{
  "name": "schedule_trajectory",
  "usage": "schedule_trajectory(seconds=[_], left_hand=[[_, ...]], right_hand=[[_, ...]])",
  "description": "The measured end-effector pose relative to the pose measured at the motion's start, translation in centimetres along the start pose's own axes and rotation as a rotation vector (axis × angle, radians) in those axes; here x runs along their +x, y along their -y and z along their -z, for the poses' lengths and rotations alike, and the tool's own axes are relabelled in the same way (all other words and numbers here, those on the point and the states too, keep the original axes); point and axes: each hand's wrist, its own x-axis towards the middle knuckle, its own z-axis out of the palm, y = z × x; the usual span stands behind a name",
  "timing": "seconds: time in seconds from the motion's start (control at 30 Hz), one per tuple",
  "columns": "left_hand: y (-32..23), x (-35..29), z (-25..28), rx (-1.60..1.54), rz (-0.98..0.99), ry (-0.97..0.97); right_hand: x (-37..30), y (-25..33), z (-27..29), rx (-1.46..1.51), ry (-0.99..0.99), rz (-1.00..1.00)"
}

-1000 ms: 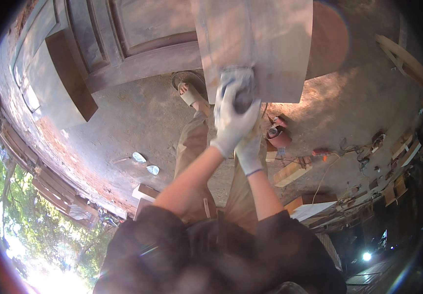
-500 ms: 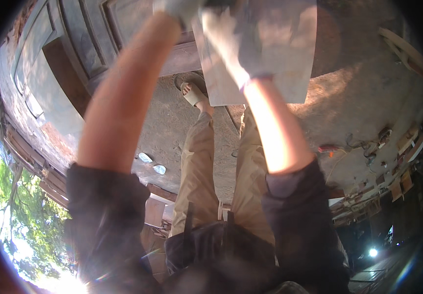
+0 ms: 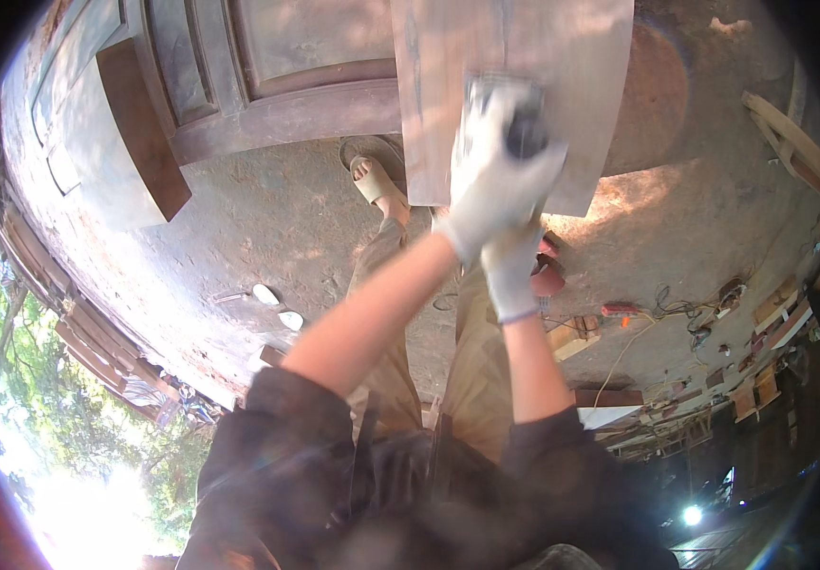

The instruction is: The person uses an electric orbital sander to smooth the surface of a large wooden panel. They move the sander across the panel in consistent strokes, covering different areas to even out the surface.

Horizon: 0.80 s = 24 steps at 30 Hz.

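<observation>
A pale wooden board (image 3: 571, 123) lies flat, its near end pointing at me. On it sits a blurred grey-and-black hand-held tool (image 3: 527, 133); it looks like a sander, but its exact kind is smeared. My left hand (image 3: 500, 176), in a whitish work glove, is closed over the top of this tool. Close behind it, my right hand (image 3: 512, 271), gloved too, grips the near end of the tool beyond the board's near edge. The left hand hides most of the right hand's fingers.
A dark panelled door (image 3: 315, 104) lies left of the board, with a brown-edged panel (image 3: 149, 142) beyond it. My sandalled foot (image 3: 372, 180) stands near the board. White slippers (image 3: 277, 307), a red power tool (image 3: 621, 310) with a cord, and timber pieces (image 3: 794, 142) lie around.
Both hands have drawn the tool back toward me along the board. My left forearm has swung in to the right and now crosses in front of my left leg.
</observation>
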Motion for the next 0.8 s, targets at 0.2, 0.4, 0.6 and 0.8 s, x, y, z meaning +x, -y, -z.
schedule_trajectory(seconds=[0.2, 0.4, 0.6, 0.8], left_hand=[[3.4, -8.4, -1.0, 0.128, -0.076, -0.006], [-2.3, 6.6, -2.1, 0.138, -0.033, -0.116], [-10.4, 25.3, -2.1, -0.115, -0.247, -0.131], [-11.2, 21.9, -2.9, -0.148, -0.225, -0.192]], right_hand=[[-7.0, -8.1, -1.2, 0.015, 0.025, 0.002], [7.5, 1.6, 2.0, -0.068, -0.004, 0.147], [23.4, 14.1, 5.2, 0.055, -0.465, 0.763], [22.3, 14.3, 6.6, 0.178, -0.097, 0.349]])
